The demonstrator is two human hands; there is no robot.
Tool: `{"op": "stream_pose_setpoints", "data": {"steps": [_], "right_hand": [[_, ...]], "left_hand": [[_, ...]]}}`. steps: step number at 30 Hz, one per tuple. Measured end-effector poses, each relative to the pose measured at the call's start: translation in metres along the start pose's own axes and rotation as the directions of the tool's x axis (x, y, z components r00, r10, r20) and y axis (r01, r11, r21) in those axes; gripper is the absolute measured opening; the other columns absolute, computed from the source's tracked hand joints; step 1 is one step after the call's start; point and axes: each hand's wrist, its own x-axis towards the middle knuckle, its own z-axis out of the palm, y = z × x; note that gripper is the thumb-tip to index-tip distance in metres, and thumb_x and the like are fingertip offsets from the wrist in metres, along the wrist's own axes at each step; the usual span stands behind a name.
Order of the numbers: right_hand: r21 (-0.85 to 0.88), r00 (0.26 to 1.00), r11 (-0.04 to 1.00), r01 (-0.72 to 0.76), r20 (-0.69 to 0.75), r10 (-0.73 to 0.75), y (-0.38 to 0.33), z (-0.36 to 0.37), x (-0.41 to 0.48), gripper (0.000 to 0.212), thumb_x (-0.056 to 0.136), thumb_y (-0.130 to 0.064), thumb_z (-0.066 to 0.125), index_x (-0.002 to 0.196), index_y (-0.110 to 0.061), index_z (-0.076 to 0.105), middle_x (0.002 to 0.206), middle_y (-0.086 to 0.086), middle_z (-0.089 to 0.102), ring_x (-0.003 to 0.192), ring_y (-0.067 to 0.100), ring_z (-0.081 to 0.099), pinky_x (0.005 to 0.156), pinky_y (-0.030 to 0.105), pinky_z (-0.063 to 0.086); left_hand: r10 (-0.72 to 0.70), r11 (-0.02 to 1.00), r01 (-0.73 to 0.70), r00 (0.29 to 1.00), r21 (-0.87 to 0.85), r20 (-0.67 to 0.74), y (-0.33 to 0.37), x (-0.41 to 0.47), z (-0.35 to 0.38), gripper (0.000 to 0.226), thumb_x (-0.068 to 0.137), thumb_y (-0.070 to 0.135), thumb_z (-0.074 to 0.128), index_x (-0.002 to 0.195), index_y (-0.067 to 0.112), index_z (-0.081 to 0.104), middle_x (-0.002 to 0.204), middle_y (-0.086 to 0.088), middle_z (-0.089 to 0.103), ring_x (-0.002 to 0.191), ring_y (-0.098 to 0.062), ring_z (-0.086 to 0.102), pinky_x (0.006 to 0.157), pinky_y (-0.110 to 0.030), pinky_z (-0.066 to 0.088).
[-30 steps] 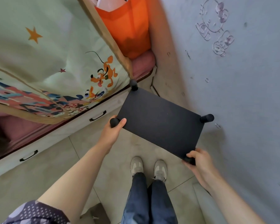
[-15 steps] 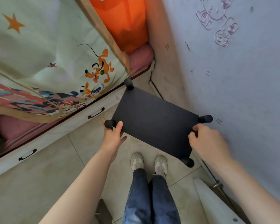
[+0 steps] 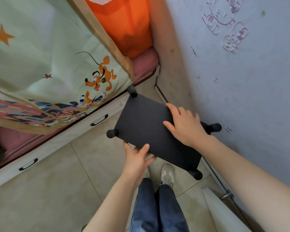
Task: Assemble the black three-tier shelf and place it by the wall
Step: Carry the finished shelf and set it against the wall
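The blue wall (image 3: 241,101) filled the right of the frame, and the bed (image 3: 57,148) with its cartoon sheet (image 3: 40,64) filled the upper left. Between them, at centre, was the black shelf (image 3: 141,121), with 4 capped posts at its corners. My right hand (image 3: 185,126) lay flat on its top panel, fingers relaxed. My left hand (image 3: 136,156) gripped its near edge.

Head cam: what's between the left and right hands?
Only the black shelf top, seen in the head view: the left hand grips its near edge, and the right hand rests on it.
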Motion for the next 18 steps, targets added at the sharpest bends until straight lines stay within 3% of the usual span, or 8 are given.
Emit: {"op": "stream_pose_setpoints", "data": {"steps": [10, 18], "right_hand": [[0.184, 0.997, 0.981, -0.053, -0.041, 0.062, 0.021, -0.01, 0.01, 0.074, 0.09, -0.059, 0.058, 0.148, -0.027, 0.026, 0.139, 0.008, 0.043, 0.128, 0.031, 0.038, 0.106, 0.051, 0.04], [0.366, 0.964, 0.917, -0.158, -0.144, 0.223, 0.037, -0.015, 0.011, 0.082, 0.082, -0.06, 0.069, 0.146, -0.027, 0.029, 0.137, 0.005, 0.044, 0.128, 0.027, 0.039, 0.103, 0.044, 0.042]], "left_hand": [[0.01, 0.996, -0.013, 0.999, 0.087, 0.035, 0.024, 0.015, 0.015, 0.094, 0.099, 0.002, 0.061, 0.154, 0.055, 0.007, 0.13, -0.001, 0.065, 0.106, -0.024, 0.073, 0.081, -0.049, 0.062], [-0.013, 0.971, -0.017, 0.993, 0.239, 0.121, 0.065, 0.046, 0.039, 0.088, 0.099, 0.001, 0.06, 0.157, 0.047, 0.013, 0.131, -0.003, 0.065, 0.102, -0.024, 0.074, 0.068, -0.042, 0.063]]}}
